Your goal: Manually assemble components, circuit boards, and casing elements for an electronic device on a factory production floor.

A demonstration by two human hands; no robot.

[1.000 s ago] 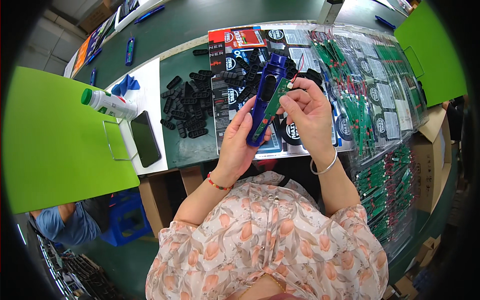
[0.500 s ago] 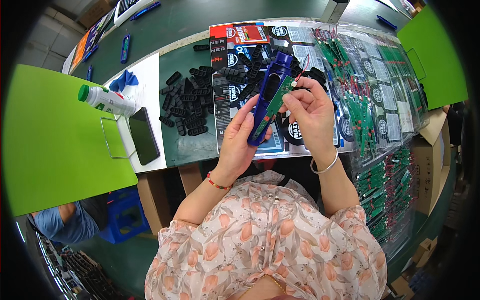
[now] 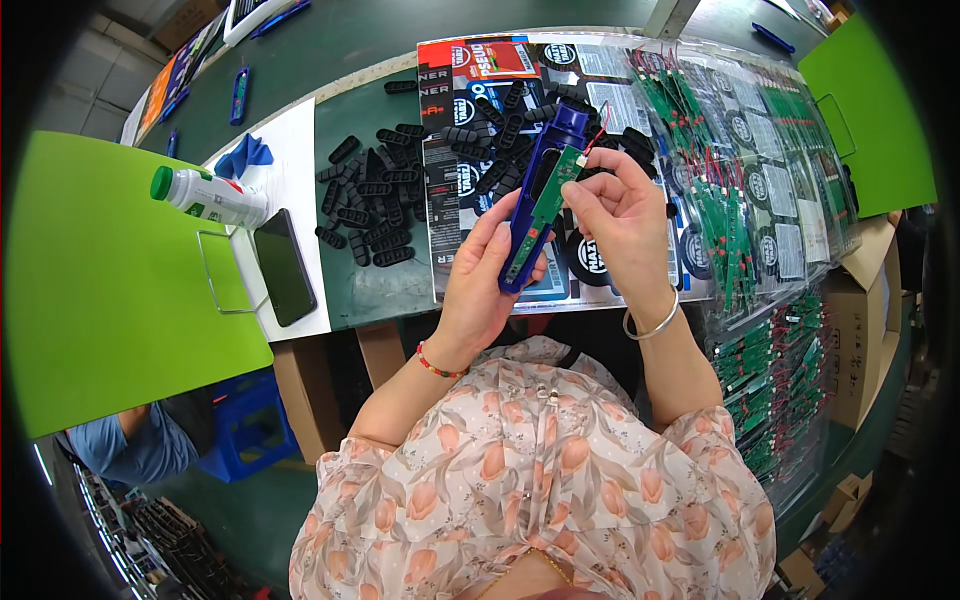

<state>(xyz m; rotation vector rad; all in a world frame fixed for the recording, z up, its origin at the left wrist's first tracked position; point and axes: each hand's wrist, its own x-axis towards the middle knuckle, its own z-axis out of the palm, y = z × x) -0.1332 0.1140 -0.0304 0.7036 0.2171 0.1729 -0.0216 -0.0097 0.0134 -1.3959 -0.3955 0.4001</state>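
Observation:
My left hand (image 3: 483, 277) is wrapped round the lower part of a long dark-blue plastic housing (image 3: 568, 121), held tilted above the table. A narrow green circuit board (image 3: 547, 213) lies lengthwise along the housing's open side, with a white connector and thin red wires at its upper end. The thumb and forefinger of my right hand (image 3: 622, 215) pinch the board's upper part. Whether the board sits fully inside the housing, I cannot tell. Behind the housing lie many small black ribbed pieces (image 3: 385, 190), some on the green tabletop, others on a printed sheet (image 3: 440, 215).
Clear trays at the right carry more green boards (image 3: 722, 225) with red wires. At the left are a phone (image 3: 285, 268), a white bottle with a green cap (image 3: 215, 197), a blue cloth (image 3: 244, 157) and a green panel (image 3: 110, 280). Another green panel (image 3: 868, 115) stands far right.
The board has turned slightly and now lies more in line with the blue housing. Both hands keep nearly the same place and grip.

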